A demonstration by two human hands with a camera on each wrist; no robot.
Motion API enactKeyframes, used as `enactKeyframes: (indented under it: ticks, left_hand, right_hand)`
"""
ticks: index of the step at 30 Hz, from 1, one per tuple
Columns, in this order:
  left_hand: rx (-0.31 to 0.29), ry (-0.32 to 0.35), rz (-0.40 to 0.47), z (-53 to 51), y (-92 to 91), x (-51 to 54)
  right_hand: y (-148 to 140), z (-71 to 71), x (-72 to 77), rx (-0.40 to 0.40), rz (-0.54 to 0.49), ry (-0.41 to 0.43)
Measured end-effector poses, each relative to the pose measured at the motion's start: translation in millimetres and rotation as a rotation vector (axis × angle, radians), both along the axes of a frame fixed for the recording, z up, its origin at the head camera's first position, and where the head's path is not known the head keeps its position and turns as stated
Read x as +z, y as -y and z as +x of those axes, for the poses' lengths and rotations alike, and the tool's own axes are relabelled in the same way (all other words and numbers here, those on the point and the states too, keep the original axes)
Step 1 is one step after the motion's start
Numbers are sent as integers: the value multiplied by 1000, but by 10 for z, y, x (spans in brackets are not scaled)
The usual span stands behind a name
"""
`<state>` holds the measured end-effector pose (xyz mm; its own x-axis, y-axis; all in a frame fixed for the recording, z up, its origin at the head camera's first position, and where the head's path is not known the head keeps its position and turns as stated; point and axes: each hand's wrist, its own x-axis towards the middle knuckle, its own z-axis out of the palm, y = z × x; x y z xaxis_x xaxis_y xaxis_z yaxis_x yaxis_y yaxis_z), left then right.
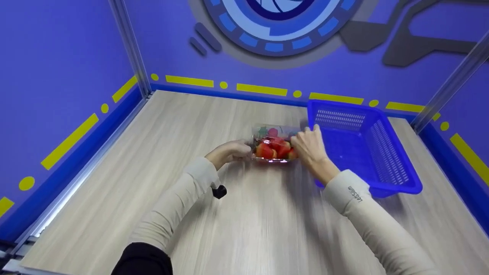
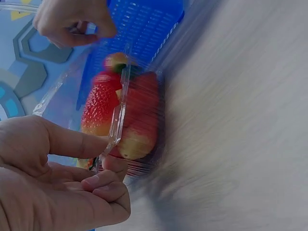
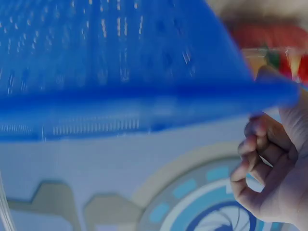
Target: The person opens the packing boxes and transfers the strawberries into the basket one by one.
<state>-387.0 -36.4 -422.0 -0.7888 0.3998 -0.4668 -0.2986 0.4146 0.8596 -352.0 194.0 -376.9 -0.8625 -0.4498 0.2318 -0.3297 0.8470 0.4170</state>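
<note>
In the head view a clear plastic box of strawberries (image 1: 278, 149) is at mid-table, with its printed lid (image 1: 272, 131) raised along the back. My left hand (image 1: 232, 149) grips the box's left end. Seen from the left wrist, thumb and fingers pinch the clear rim (image 2: 115, 124), with red strawberries (image 2: 100, 105) beside it. My right hand (image 1: 310, 146) is at the box's right end, beside the blue basket. In the right wrist view its fingers (image 3: 269, 144) are loosely bent and apart from the thumb; the basket corner hides part of the hand.
A blue plastic basket (image 1: 397, 151) with slotted sides stands at the right, close to the box and the right forearm. Blue panels (image 1: 237, 68) with yellow marks enclose the wooden tabletop (image 1: 183, 126) at the back and sides.
</note>
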Motion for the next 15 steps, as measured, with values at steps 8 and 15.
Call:
enactKeyframes:
  ticks: [8, 15]
  left_hand:
    - [-15, -4, -23, -66, 37, -14]
    - [-50, 10, -8, -163, 68, 7]
  right_hand:
    - [-151, -261, 437, -140, -268, 62]
    - [-194, -394, 484, -111, -617, 132]
